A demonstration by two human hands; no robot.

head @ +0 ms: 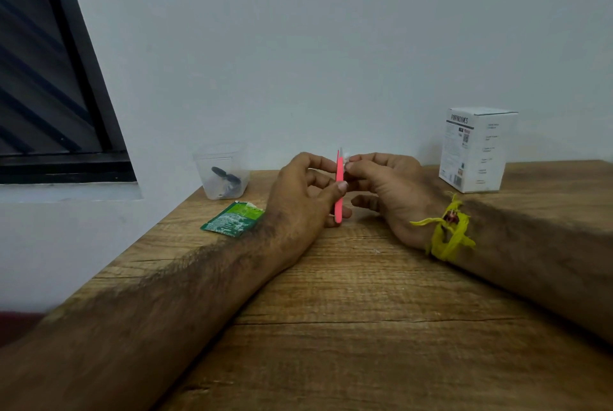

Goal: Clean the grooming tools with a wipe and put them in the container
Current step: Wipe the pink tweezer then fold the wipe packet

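Observation:
A pink pair of tweezers (339,201) stands nearly upright above the wooden table (365,311), tip up. My left hand (298,205) pinches its middle between thumb and fingers. My right hand (388,191) pinches a small white wipe (347,157) against the tweezers' upper end. A clear plastic container (223,172) stands at the table's back left with a dark tool lying inside it. Most of the wipe is hidden by my fingers.
A torn green wipe sachet (234,219) lies flat just left of my left wrist. A white cardboard box (474,148) stands at the back right by the wall. A yellow thread band (446,231) wraps my right wrist. The table's left edge runs diagonally.

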